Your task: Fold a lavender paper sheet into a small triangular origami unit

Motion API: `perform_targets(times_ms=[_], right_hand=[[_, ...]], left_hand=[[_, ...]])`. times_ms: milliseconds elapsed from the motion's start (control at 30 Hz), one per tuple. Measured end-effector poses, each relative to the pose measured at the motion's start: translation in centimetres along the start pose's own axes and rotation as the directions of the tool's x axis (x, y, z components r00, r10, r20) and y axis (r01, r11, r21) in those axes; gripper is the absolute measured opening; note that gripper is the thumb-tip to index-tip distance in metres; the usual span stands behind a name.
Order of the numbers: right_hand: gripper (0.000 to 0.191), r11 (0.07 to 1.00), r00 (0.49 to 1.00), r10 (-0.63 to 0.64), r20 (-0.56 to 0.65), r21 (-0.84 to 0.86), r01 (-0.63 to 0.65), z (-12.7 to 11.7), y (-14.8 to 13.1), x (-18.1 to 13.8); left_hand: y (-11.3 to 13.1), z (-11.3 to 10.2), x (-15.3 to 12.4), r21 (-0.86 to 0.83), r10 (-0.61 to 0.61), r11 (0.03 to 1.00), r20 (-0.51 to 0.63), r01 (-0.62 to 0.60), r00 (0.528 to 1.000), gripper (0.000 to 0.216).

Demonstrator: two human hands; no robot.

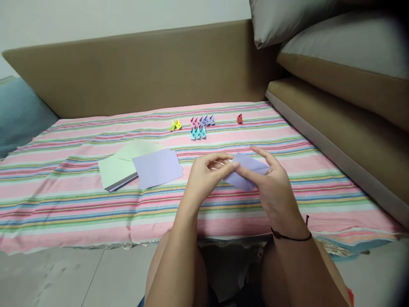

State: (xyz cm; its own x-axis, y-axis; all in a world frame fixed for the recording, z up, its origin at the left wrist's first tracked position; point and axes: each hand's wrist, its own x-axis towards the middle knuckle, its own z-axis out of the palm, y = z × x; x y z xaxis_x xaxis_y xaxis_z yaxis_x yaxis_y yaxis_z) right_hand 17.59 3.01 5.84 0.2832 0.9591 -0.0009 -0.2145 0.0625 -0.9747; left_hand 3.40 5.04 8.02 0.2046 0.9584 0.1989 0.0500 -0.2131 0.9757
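A folded lilac paper piece (247,170) is held between both hands above the striped cloth (64,204). My left hand (204,175) pinches its left edge with curled fingers. My right hand (275,187), with a dark cord at the wrist, grips it from the right, fingers bent around it. To the left lies a stack of paper sheets, a lilac sheet (157,167) on top and pale green sheets (121,164) under it.
Small folded paper pieces sit farther back: yellow-green ones (175,125), a pink, lilac and blue cluster (200,126), and a red one (239,118). A brown padded backrest (143,68) runs behind, with grey cushions (335,38) at right. My knees are below the cloth's front edge.
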Motion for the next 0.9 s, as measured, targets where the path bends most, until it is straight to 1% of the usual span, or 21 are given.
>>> perform_targets(times_ms=[67, 100, 167, 233, 333, 433, 533, 600, 667, 800, 900], right_hand=[[0.076, 0.996, 0.989, -0.062, -0.135, 0.055, 0.07, 0.1, -0.1, 0.1], [0.074, 0.992, 0.979, -0.09, -0.183, 0.075, 0.105, 0.1, -0.2, 0.2], [0.07, 0.982, 0.965, -0.131, -0.228, 0.106, 0.159, 0.1, -0.3, 0.2], [0.066, 0.975, 0.961, -0.158, -0.227, 0.118, 0.188, 0.0, -0.4, 0.1], [0.065, 0.967, 0.954, -0.211, -0.211, 0.1, 0.236, 0.0, -0.7, -0.2], [0.067, 0.957, 0.942, -0.256, -0.218, 0.079, 0.278, 0.0, -0.9, -0.5], [0.065, 0.945, 0.923, -0.309, -0.229, 0.035, 0.325, 0.1, -1.1, -0.7], [0.063, 0.933, 0.909, -0.349, -0.229, 0.002, 0.359, 0.2, -1.2, -0.8], [0.062, 0.926, 0.901, -0.371, -0.226, -0.019, 0.377, 0.3, -1.3, -0.9], [0.061, 0.916, 0.89, -0.399, -0.22, -0.059, 0.396, 0.4, -1.4, -1.1], [0.06, 0.916, 0.891, -0.399, -0.216, -0.064, 0.395, 0.4, -1.2, -1.0]], left_hand=[[-0.1, 0.4, 0.0, -0.038, -0.004, 0.999, 0.019, 0.005, 1.0, 0.029], [0.0, 0.5, 0.0, -0.045, 0.013, 0.999, 0.014, -0.012, 1.0, 0.031], [0.1, 0.9, -0.1, -0.034, 0.086, 0.996, -0.022, -0.086, 0.996, 0.027], [0.4, 1.0, -0.2, 0.021, 0.195, 0.981, -0.05, -0.194, 0.98, 0.017], [0.6, 0.9, -0.4, 0.142, 0.35, 0.931, -0.07, -0.337, 0.934, 0.011], [0.7, 0.5, -0.5, 0.236, 0.432, 0.883, -0.063, -0.407, 0.9, 0.009], [0.6, 0.2, -0.5, 0.346, 0.485, 0.823, -0.015, -0.451, 0.874, 0.008], [0.5, 0.1, -0.4, 0.415, 0.496, 0.785, 0.023, -0.46, 0.868, 0.008], [0.4, 0.0, -0.3, 0.449, 0.478, 0.773, 0.054, -0.449, 0.877, 0.007], [0.3, -0.3, -0.1, 0.431, 0.403, 0.803, 0.114, -0.41, 0.908, 0.008], [0.2, -0.7, 0.0, 0.413, 0.373, 0.82, 0.14, -0.397, 0.917, 0.009]])
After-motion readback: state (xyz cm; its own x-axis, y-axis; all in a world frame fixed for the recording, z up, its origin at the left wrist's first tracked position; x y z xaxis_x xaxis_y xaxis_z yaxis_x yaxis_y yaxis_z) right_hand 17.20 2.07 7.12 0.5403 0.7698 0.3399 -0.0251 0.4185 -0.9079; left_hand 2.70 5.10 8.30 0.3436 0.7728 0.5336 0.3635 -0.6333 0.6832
